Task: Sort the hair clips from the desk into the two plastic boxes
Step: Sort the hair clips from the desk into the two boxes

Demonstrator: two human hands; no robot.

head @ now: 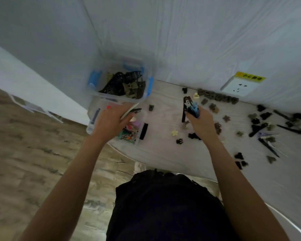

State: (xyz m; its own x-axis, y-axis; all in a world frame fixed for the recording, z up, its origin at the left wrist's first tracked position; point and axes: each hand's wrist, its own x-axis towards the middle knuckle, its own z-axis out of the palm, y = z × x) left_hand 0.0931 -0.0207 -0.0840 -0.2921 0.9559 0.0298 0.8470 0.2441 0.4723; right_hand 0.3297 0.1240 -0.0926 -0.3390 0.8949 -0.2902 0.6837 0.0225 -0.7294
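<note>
Two clear plastic boxes stand at the desk's left end. The far box (147, 87) has blue latches and holds dark and olive clips. The near box (91, 126) holds colourful clips. My left hand (109, 123) hovers over the near box and grips long thin clips (130, 113), one pale and one dark. My right hand (201, 122) is over the desk and holds a bundle of long blue and black clips (192, 108). Several small dark, olive and cream claw clips (215, 108) lie scattered over the pale wooden desk (163, 153).
A white wall socket (240, 86) with a yellow label sits on the white-draped wall behind the desk. More long black clips (257, 129) lie at the far right. The desk's front edge curves; wood-look floor lies to the left. My dark clothing fills the bottom centre.
</note>
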